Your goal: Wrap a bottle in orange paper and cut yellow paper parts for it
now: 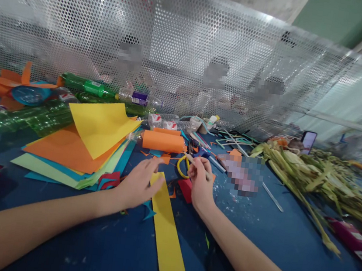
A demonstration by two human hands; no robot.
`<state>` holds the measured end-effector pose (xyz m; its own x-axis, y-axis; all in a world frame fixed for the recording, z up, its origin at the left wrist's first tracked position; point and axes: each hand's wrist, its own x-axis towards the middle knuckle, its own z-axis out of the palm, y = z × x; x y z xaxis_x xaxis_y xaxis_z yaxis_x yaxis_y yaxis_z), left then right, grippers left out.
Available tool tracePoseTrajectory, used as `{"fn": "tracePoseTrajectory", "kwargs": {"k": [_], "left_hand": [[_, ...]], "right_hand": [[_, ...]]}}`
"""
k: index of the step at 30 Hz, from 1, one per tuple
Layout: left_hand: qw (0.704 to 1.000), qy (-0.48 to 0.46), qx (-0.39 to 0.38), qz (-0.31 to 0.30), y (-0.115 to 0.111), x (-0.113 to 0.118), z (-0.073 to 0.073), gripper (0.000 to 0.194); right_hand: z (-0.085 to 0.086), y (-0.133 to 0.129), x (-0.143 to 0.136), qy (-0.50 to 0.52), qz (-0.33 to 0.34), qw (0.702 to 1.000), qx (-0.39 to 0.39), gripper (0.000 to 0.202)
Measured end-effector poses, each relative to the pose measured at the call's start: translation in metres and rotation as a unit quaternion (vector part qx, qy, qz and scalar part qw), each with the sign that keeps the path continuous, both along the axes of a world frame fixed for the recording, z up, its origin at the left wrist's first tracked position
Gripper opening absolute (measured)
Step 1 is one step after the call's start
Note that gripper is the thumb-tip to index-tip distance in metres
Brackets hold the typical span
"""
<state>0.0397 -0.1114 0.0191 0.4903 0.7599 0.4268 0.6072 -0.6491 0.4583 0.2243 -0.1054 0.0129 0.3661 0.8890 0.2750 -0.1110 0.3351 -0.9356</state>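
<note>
A yellow paper strip lies lengthwise on the blue table. My left hand is at its far end, with its fingers apart and nothing held. My right hand is closed on a slim, pale pencil, its tip angled up and left. Just beyond the hands a bottle wrapped in orange paper lies on its side. Yellow-handled scissors lie between it and my right hand, partly hidden. Beside that hand's wrist is a red paper piece.
Coloured sheets are stacked at left, behind them green plastic bottles. Straws and a phone lie right of the middle. Dry corn husks cover the far right. A perforated metal screen borders the back; people show behind it.
</note>
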Motion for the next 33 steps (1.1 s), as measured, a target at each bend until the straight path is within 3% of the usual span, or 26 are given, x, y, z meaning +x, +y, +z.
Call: {"fn": "tracePoseTrajectory", "kwargs": {"k": [5,11,23,30,33], "left_hand": [[0.982,-0.160,-0.103,0.014,0.023,-0.003,-0.010,0.026],[0.974,-0.173,-0.139,-0.038,0.024,0.002,-0.015,0.036],[0.979,-0.137,-0.142,-0.056,0.024,0.002,-0.016,0.042],[0.957,-0.236,-0.148,-0.077,0.027,0.001,-0.023,0.044],[0.927,-0.312,-0.194,-0.074,0.028,-0.001,-0.022,0.037]], "right_hand": [[0.005,-0.004,-0.004,-0.016,0.047,0.999,0.000,0.010],[0.008,-0.013,-0.011,-0.080,0.116,0.990,-0.018,0.020],[0.004,-0.011,-0.014,-0.153,0.136,0.978,-0.039,0.021],[-0.002,-0.006,-0.011,-0.120,0.141,0.982,-0.045,0.022],[0.000,-0.006,-0.011,-0.095,0.155,0.980,-0.082,0.022]]}}
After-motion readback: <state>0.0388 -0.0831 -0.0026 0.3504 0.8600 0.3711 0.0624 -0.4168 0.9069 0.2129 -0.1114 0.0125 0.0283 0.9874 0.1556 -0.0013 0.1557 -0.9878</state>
